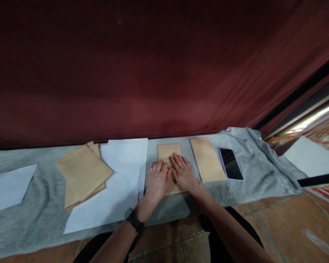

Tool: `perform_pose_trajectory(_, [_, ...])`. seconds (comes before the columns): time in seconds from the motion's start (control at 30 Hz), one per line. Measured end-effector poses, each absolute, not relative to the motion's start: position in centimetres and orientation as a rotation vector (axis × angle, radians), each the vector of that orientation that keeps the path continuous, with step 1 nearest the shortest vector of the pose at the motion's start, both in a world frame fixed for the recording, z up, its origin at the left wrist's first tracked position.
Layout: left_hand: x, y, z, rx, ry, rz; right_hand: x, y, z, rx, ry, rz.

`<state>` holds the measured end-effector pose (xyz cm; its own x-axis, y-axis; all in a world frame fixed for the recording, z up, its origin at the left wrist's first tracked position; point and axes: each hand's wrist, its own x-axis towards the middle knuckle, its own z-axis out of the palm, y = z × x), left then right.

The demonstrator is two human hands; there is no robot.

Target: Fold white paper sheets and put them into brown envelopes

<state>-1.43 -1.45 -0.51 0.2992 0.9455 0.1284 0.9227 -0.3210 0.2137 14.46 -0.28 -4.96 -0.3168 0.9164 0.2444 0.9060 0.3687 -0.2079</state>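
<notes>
Above a tiled floor [192, 235], a seated person, watch [134, 220] on the left wrist, bends to a cloth-covered table [265, 175]. The left hand [158, 179] and right hand [182, 173] lie flat, fingers extended and gripping nothing, thumbs close together over a brown envelope [166, 150] between white sheets [128, 182] and a second envelope [208, 160]. The step appears to be pressing it flat: even weight from both palms, worked outward from the middle, should serve best, with one hand anchoring the paper, since the soft cloth beneath may let it skid or crease.

Nearest the camera, the knees are cropped by the frame. The hands hide the envelope's middle, so any flap or fold there cannot be told, and its red print is too small to read. A fanned stack of envelopes [84, 171] covers part of the sheets; how many it holds is unclear. The phone [231, 164] shows only a dark screen. A white paper [9, 188] runs out of frame at left; behind, the red curtain [153, 73] fades into shadow.
</notes>
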Motion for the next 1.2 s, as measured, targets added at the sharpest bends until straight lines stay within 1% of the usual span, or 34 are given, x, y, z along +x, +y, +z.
perform_pose_trajectory(0.1, [-0.5, -0.8, -2.8, 2.566, 1.700, 0.473, 14.7, 0.6, -4.7, -1.639, -2.332, 0.046])
perform_pose_trajectory(0.27, [-0.2, 0.0, -4.9, 2.588, 1.686, 0.448, 14.9, 2.6, -4.8, -1.739, -2.269, 0.054])
perform_pose_trajectory(0.47, [-0.5, -0.9, -4.5, 2.627, 1.537, 0.427, 14.5, 4.0, -5.1, -1.787, -2.167, 0.061])
perform_pose_trajectory(0.6, [-1.1, -2.3, -4.2, 2.654, 1.398, 0.434, 14.7, 3.7, -5.0, -1.725, -2.244, 0.138])
perform_pose_trajectory(0.9, [-3.0, -4.6, -4.2, 2.691, 1.183, 0.313, 16.0, 0.4, -4.8, -1.567, -2.459, 0.311])
perform_pose_trajectory(1.2, [-4.2, -7.3, -4.0, 2.718, 1.081, 0.288, 16.0, -4.0, -4.3, -1.449, -2.512, 0.378])
